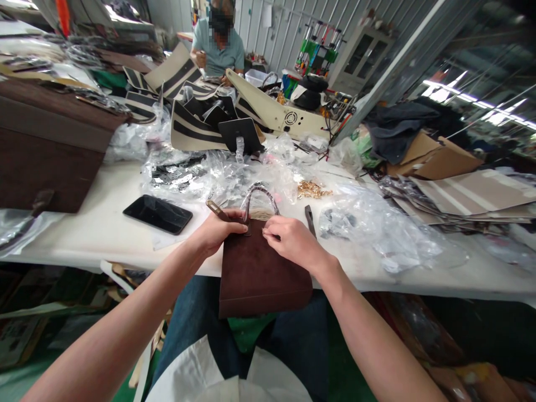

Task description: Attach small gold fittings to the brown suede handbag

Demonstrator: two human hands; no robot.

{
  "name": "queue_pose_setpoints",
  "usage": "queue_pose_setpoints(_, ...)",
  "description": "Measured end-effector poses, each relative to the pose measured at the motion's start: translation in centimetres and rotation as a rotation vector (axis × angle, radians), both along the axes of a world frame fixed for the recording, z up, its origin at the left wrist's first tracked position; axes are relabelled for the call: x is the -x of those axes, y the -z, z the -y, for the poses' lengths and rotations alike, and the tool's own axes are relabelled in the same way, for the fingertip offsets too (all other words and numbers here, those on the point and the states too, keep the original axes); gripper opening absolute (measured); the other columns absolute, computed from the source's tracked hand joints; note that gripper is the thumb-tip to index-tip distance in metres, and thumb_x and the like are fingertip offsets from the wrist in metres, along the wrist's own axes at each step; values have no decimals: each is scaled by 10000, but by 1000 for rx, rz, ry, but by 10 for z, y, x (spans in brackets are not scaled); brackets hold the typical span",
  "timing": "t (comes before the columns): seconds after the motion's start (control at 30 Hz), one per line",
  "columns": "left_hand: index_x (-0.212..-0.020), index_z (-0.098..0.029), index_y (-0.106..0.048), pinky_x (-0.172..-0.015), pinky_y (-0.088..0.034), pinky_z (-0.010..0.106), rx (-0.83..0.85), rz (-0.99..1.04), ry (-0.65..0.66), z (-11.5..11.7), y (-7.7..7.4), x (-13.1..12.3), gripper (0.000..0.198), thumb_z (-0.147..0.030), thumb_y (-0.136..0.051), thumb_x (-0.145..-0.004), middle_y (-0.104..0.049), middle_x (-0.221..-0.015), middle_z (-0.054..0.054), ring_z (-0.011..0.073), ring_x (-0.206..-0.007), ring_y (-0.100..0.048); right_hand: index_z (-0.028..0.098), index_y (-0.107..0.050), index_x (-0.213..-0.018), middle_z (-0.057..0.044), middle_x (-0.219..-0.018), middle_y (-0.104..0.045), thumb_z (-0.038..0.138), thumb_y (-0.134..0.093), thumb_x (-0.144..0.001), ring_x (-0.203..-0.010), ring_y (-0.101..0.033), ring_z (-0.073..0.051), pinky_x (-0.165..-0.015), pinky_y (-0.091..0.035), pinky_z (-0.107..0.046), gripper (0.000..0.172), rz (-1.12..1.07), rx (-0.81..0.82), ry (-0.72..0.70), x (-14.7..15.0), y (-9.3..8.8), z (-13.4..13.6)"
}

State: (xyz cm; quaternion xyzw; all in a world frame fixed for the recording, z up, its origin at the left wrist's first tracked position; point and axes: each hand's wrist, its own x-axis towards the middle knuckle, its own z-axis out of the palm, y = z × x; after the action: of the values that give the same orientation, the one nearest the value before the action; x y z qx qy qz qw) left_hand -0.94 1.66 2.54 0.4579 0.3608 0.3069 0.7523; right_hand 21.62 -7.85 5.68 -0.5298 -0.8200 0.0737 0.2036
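Both hands (220, 230) (288, 237) touch one brown handbag (262, 273) (plain-faced).

Left hand (218, 230) and right hand (288, 237) at brown handbag (264, 273) top.

**Dark brown handbag (266, 268), white tabletop (119, 223)**

Left of the handbag, a phone (158, 214) is black. Beyond the handbag, small pieces (312, 190) are gold and curved panels (184, 131) are cream with black stripes. Right of the handbag, flat sheets (464, 195) are taupe with paler stripes.

Dark brown handbag (266, 268) | handle (250, 194) arched upward | overhanging front edge of white table (113, 223)
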Motion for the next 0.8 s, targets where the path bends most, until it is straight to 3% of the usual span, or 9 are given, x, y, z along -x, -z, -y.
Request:
queue_pose_setpoints(0.1,-884,-184,-870,-789,-496,327,-6,-1,9,0,0,0,396,-218,-961,-500,-790,-900,41,205,-818,-659,205,-759,-845,-49,-1001,-778,61,-693,-1037,-879,-733,-191,-794,-521,-321,250,-19,-25,20,-2,4,1)
queue_pose_setpoints(0.23,-892,-179,-864,-785,-497,324,-21,-13,20,-1,2,1,394,-221,-968,-514,-779,-892,39,195,-806,-655,191,-740,-821,-55,-987,-752,89,-697,-1049,-830,-694,-183,-728,-474,-332,253,118,-65,54,3,8,3)
queue_pose_setpoints(0.37,-888,-182,-849,-810,-537,347,-54,-33,14,-2,5,2,399,-234,-981,-515,-790,-905,48,223,-834,-688,182,-734,-838,-62,-988,-708,58,-679,-1032,-796,-635,-177,-694,-432,-337,237,281,-42,-41,8,0,-1)
queue_pose_setpoints(0.5,-922,-183,-854,-839,-572,369,-55,-63,3,-3,2,2,454,-265,-1002,-501,-819,-942,67,257,-877,-726,183,-759,-919,-56,-1068,-702,35,-652,-1023,-824,-635,-172,-735,-452,-320,210,249,27,-70,7,-11,-4)
queue_pose_setpoints(0.63,-1011,-203,-865,-890,-611,422,-51,-136,27,-1,-3,5,552,-370,-1022,-509,-850,-1018,86,334,-983,-771,180,-761,-977,-64,-1124,-710,54,-634,-1035,-910,-679,-193,-779,-500,-312,187,257,30,-56,8,-14,5)
queue_pose_setpoints(0.8,-1082,-308,-856,-946,-669,497,14,-278,44,-14,11,4,694,-521,-1013,-441,-869,-1050,42,424,-1131,-803,217,-766,-1123,-48,-1215,-721,128,-655,-1036,-1033,-709,-215,-827,-573,-317,167,321,-92,-33,0,-3,10)
